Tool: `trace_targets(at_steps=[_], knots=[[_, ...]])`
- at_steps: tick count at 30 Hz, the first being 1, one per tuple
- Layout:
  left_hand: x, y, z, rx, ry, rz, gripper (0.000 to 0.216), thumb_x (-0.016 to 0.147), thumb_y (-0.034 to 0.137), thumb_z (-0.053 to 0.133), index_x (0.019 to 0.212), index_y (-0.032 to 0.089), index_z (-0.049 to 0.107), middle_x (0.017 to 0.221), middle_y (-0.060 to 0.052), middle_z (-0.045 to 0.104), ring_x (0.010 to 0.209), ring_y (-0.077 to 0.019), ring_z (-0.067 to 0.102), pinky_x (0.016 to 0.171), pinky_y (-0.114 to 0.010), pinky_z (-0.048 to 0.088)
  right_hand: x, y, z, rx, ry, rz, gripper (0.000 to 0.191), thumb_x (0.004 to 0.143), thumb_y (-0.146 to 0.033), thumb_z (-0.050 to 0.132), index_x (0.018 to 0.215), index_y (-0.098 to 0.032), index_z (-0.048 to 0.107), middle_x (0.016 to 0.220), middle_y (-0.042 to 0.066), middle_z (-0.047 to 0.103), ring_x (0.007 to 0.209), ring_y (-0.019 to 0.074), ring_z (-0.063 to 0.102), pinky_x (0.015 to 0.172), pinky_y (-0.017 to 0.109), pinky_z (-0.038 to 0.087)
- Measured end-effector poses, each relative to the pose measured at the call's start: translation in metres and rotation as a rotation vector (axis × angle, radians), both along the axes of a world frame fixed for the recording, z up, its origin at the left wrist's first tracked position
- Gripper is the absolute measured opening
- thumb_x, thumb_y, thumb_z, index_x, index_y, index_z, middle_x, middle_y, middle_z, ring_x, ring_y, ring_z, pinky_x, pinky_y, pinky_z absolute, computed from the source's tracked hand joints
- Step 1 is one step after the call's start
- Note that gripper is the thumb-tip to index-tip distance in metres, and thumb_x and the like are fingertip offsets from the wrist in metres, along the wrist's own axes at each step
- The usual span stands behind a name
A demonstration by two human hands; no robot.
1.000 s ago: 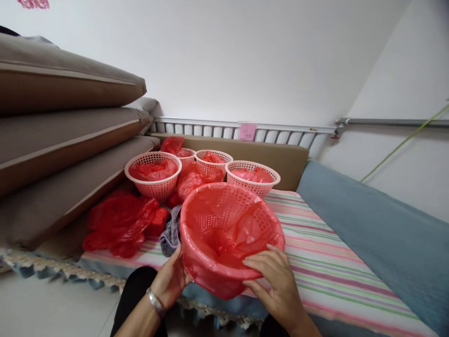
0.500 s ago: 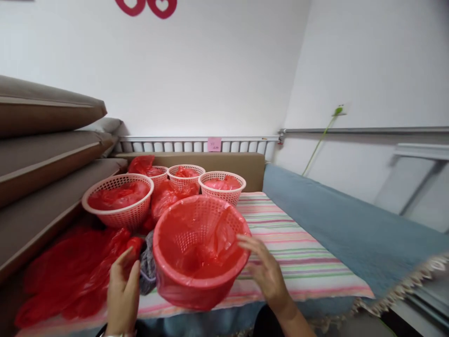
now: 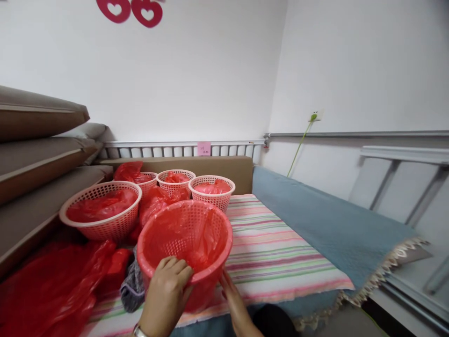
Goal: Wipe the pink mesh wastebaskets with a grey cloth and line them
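Since a moment ago the left hand has come onto the red basket rim, gripping it; the right hand, flat and unclosed, steadies its side to seat the red bag liner.

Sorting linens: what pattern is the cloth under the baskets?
Stripes of pink, green and white on the cloth, shown in the head view.

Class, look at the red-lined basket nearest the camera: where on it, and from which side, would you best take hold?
Probably the near rim of the lined basket, from above on the person's side: it stands upright, open-topped, and the left hand already hooks there.
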State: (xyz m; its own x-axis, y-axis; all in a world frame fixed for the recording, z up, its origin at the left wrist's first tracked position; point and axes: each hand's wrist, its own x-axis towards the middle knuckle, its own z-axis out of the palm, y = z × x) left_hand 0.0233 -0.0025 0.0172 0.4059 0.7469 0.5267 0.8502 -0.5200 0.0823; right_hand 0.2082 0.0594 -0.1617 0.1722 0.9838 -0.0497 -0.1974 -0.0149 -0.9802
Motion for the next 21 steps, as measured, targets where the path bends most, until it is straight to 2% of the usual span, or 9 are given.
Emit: trace_targets(at_steps=[1, 3, 5, 7, 10, 13, 15, 17, 21], knots=[[0.000, -0.002, -0.001, 0.002, 0.000, -0.002, 0.012, 0.077, 0.017, 0.057, 0.066, 0.019, 0.054, 0.067, 0.000, 0.058, 0.069, -0.0175, 0.050, 0.073, -0.035, 0.038, 0.013, 0.004, -0.005, -0.044, -0.029, -0.007, 0.066, 0.063, -0.067, 0.055, 0.115, -0.026, 0.057, 0.126, 0.006, 0.052, 0.119, 0.0299, 0.044, 0.094, 0.047, 0.039], [0.001, -0.006, -0.004, 0.012, -0.009, -0.008, 0.013, 0.074, 0.013, 0.058, 0.064, 0.019, 0.053, 0.066, 0.001, 0.058, 0.067, -0.0170, 0.049, 0.071, -0.033, 0.037, 0.041, 0.017, 0.006, -0.065, -0.062, -0.045, 0.063, 0.062, -0.064, 0.058, 0.112, -0.024, 0.059, 0.119, 0.008, 0.058, 0.112, 0.0306, 0.051, 0.089, 0.047, 0.043], [0.002, -0.009, -0.008, 0.033, -0.019, -0.033, 0.014, 0.072, 0.010, 0.058, 0.063, 0.019, 0.053, 0.065, 0.001, 0.058, 0.065, -0.0163, 0.049, 0.069, -0.032, 0.037, 0.063, 0.035, 0.038, -0.010, -0.073, -0.105, 0.060, 0.066, -0.060, 0.056, 0.113, -0.024, 0.057, 0.117, 0.008, 0.059, 0.109, 0.0284, 0.054, 0.088, 0.044, 0.044], [0.001, -0.011, -0.013, 0.062, -0.020, -0.063, 0.014, 0.070, 0.009, 0.059, 0.062, 0.019, 0.052, 0.063, 0.002, 0.058, 0.063, -0.0158, 0.049, 0.068, -0.031, 0.037, 0.072, 0.054, 0.084, 0.123, -0.086, -0.118, 0.055, 0.072, -0.057, 0.052, 0.114, -0.023, 0.055, 0.123, 0.007, 0.055, 0.114, 0.0255, 0.050, 0.091, 0.041, 0.042], [-0.002, -0.011, -0.023, 0.130, -0.005, -0.098, 0.014, 0.066, 0.009, 0.059, 0.063, 0.020, 0.051, 0.062, 0.002, 0.059, 0.062, -0.0155, 0.050, 0.067, -0.029, 0.037, 0.062, 0.074, 0.154, 0.294, -0.151, 0.052, 0.049, 0.074, -0.052, 0.055, 0.115, -0.024, 0.055, 0.126, 0.006, 0.052, 0.118, 0.0230, 0.046, 0.097, 0.039, 0.037], [-0.006, -0.009, -0.030, 0.219, 0.011, -0.129, 0.016, 0.062, 0.007, 0.057, 0.061, 0.021, 0.049, 0.058, 0.003, 0.058, 0.056, -0.0150, 0.049, 0.062, -0.028, 0.035, 0.040, 0.081, 0.196, 0.308, -0.192, 0.362, 0.048, 0.074, -0.048, 0.059, 0.114, -0.023, 0.056, 0.126, 0.006, 0.053, 0.116, 0.0240, 0.047, 0.097, 0.040, 0.037], [-0.008, -0.008, -0.032, 0.259, 0.013, -0.136, 0.015, 0.063, 0.008, 0.056, 0.059, 0.021, 0.048, 0.055, 0.003, 0.057, 0.053, -0.0143, 0.048, 0.057, -0.027, 0.033, 0.031, 0.081, 0.204, 0.244, -0.142, 0.591, 0.048, 0.076, -0.048, 0.057, 0.115, -0.021, 0.056, 0.123, 0.007, 0.055, 0.112, 0.0242, 0.051, 0.096, 0.040, 0.038], [-0.009, -0.008, -0.031, 0.302, 0.015, -0.148, 0.016, 0.069, 0.012, 0.053, 0.058, 0.020, 0.046, 0.052, 0.003, 0.056, 0.050, -0.0134, 0.047, 0.053, -0.027, 0.030, 0.031, 0.079, 0.200, 0.165, -0.073, 0.720, 0.049, 0.079, -0.051, 0.052, 0.115, -0.019, 0.056, 0.119, 0.007, 0.058, 0.108, 0.0231, 0.054, 0.095, 0.040, 0.039], [-0.012, -0.011, -0.027, 0.371, 0.041, -0.190, 0.033, 0.087, 0.022, 0.037, 0.055, 0.020, 0.046, 0.047, 0.002, 0.054, 0.045, -0.0123, 0.044, 0.049, -0.028, 0.027, 0.050, 0.080, 0.195, 0.091, -0.150, 0.740, 0.055, 0.081, -0.060, 0.040, 0.116, -0.019, 0.055, 0.119, 0.008, 0.058, 0.109, 0.0238, 0.053, 0.094, 0.042, 0.039]])
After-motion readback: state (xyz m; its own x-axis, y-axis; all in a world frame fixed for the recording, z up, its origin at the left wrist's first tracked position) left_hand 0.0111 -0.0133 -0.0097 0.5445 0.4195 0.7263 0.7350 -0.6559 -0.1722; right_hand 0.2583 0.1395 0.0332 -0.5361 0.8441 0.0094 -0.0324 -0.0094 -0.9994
